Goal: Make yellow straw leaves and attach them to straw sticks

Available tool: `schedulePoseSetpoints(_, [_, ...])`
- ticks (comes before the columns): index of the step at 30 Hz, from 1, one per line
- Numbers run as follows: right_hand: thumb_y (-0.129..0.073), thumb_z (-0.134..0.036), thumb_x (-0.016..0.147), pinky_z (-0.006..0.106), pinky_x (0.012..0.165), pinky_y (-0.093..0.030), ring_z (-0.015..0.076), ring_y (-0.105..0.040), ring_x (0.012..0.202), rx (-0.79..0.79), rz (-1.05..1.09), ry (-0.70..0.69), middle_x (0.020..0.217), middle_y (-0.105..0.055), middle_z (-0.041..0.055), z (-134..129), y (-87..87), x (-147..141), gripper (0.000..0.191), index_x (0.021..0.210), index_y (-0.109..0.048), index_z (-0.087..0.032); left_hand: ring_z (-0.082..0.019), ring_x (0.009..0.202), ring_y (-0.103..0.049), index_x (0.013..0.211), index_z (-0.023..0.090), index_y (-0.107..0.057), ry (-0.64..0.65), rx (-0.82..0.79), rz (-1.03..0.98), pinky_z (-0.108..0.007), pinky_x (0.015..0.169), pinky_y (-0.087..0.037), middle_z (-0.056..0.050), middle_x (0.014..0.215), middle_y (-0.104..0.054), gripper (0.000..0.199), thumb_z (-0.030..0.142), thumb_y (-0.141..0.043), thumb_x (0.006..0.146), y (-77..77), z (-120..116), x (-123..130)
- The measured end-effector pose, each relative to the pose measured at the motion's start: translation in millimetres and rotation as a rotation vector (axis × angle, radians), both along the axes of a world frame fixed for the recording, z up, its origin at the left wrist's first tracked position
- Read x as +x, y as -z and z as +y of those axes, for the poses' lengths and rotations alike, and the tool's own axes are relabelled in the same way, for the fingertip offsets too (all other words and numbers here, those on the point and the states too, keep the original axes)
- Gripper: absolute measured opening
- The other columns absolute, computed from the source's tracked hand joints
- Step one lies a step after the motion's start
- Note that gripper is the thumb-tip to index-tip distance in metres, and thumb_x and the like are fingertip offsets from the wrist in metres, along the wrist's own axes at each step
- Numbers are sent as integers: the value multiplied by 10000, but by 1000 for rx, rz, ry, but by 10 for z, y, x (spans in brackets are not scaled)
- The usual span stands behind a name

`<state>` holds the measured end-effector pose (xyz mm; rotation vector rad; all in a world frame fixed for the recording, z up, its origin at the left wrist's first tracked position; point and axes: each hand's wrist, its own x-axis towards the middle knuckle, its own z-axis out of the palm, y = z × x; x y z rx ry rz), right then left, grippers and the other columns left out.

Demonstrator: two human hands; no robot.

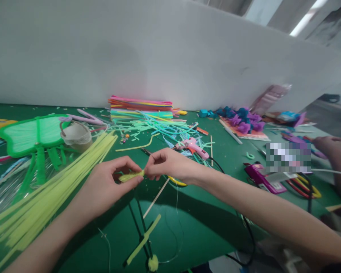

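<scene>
A pale, plain wall rises behind a green worktop (204, 223) scattered with craft stems and snippets. The piece being worked, a small, leaf-shaped yellow fuzzy piece (130, 176), is held above the worktop's near middle. The left hand (106, 185) has its grip closed around the body, thumb below and fingers above. The right hand (167, 163) has its grip pinched together at the narrow end; the fingers hide exactly how much of the tip lies between them.

For work at such a tip, it would seem best to keep the left grip firm but light, so the soft pile is not crushed, and to let the right fingertips make small, even movements close to the end.

A fine, clear thread (177, 206) hangs below the right hand and could snag, so it is worth keeping loose. Nearby lie a short yellow-green fuzzy strip (143, 241), a round yellow fuzzy ball (153, 262) and a pink glue gun (195, 147); its nozzle, just beyond the right hand, may be hot, so the knuckles should stay clear.
</scene>
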<state>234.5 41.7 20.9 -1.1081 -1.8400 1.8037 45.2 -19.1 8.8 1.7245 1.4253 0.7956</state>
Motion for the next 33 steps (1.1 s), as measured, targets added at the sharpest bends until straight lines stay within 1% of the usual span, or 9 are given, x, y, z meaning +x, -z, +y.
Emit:
schedulePoseSetpoints(4, [-677,-193,728,203,573,-451,80,-551,582,171,-21,18,614,-624,-16,-35,9,35,60,687,-668,-150,-185,772,-652,877,228,-660,-3,-8,11,-274,676,-499,4,870,-710,253,459,-668,776,7,5,-19])
schedulePoseSetpoints(7, [-670,-332,784,227,639,-502,113,-619,688,97,22,-29,743,-683,29,-18,12,97,184,803,-707,-153,-188,794,-649,887,231,-661,2,-14,-4,-273,683,-497,4,886,-712,263,468,-671,772,7,16,-33])
schedulePoseSetpoints(10, [-595,-446,843,242,642,-523,141,-655,754,-9,57,3,808,-698,67,0,18,142,323,839,-703,-142,-185,780,-646,890,230,-674,5,-21,-8,-267,674,-497,0,889,-716,274,474,-676,766,-11,20,-32])
schedulePoseSetpoints(16, [-639,-353,815,218,606,-509,108,-619,648,82,-31,-21,716,-670,31,-24,-2,110,219,799,-690,-141,-127,608,-584,1009,251,-700,14,-50,5,-222,555,-475,15,806,-715,292,463,-582,847,-47,12,-47])
schedulePoseSetpoints(19, [-617,-299,823,204,565,-465,97,-589,618,221,-109,-8,697,-657,20,-55,-16,83,173,787,-677,-141,-137,670,-606,1056,244,-687,-11,-70,-53,-218,568,-504,2,897,-722,311,451,-578,851,-39,26,-61])
schedulePoseSetpoints(23, [-569,-293,857,205,513,-371,90,-531,586,533,-255,35,685,-638,7,-139,20,65,180,790,-651,-147,-146,707,-620,1052,233,-691,-18,-87,-98,-216,573,-528,-3,904,-720,304,434,-585,849,-23,45,-57])
schedulePoseSetpoints(28, [-511,-240,893,234,578,-379,109,-527,634,812,-271,62,726,-631,25,-228,109,58,168,812,-621,-142,-149,733,-630,1040,232,-694,-22,-89,-116,-214,583,-539,-4,912,-724,289,421,-587,849,-13,44,-51])
schedulePoseSetpoints(30, [-496,-281,911,243,607,-405,121,-545,666,746,-218,68,750,-638,35,-215,145,66,209,821,-627,-146,-153,727,-633,1029,225,-696,-23,-93,-113,-220,580,-538,-10,907,-727,288,420,-595,842,-12,43,-62])
schedulePoseSetpoints(33, [-409,-412,949,241,617,-463,133,-596,731,358,-27,109,861,-663,65,-153,192,93,358,881,-639,-146,-160,713,-637,1023,224,-695,-32,-93,-106,-236,586,-536,-18,892,-730,294,425,-601,831,-13,46,-87])
